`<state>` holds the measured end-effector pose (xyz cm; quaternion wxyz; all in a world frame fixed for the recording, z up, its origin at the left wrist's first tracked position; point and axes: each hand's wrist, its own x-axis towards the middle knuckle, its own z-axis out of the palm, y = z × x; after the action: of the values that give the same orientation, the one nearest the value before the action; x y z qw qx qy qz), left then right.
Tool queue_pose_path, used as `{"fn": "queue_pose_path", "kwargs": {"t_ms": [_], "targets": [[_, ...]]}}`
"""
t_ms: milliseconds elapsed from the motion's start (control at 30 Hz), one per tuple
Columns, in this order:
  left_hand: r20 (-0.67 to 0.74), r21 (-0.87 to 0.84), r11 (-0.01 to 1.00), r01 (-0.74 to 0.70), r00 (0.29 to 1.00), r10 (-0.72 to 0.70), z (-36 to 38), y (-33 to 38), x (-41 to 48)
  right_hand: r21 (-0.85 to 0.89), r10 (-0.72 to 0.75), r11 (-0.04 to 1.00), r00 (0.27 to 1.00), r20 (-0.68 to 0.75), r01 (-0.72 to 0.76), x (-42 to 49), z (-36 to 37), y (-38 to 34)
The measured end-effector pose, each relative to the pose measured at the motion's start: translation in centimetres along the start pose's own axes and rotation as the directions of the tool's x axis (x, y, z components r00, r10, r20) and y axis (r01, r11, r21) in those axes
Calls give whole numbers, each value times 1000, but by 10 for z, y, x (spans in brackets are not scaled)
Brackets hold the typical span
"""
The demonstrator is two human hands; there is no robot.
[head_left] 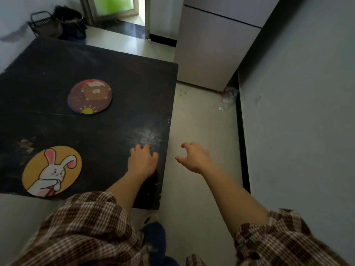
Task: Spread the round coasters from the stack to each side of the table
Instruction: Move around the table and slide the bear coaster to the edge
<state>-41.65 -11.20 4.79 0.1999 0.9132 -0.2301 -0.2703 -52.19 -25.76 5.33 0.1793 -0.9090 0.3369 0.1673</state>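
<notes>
A stack of round coasters (pixel 89 96) lies near the middle of the black table (pixel 124 77); its top one is dark purple with a brown bear and a yellow sun. A single yellow coaster with a white rabbit (pixel 52 170) lies flat at the table's near edge. My left hand (pixel 143 160) rests palm down on the table near its right edge, holding nothing, well right of both coasters. My right hand (pixel 194 157) hovers over the floor beside the table, fingers apart and curled, empty.
A pale cabinet (pixel 215 50) stands beyond the table's right corner, and a grey wall (pixel 299 121) runs along the right. A dark wire basket and bags (pixel 57 24) sit behind the table's far edge. Scraps and a crumpled plastic bag (pixel 229 95) lie on the floor.
</notes>
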Motion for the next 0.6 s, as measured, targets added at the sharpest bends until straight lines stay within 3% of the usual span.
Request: {"fn": "queue_pose_path", "kwargs": {"t_ms": [600], "targets": [[-184,-177,933,313,921,-344,-39,20,149,-211,-302,921,943,140,326,209,-65,-60]]}}
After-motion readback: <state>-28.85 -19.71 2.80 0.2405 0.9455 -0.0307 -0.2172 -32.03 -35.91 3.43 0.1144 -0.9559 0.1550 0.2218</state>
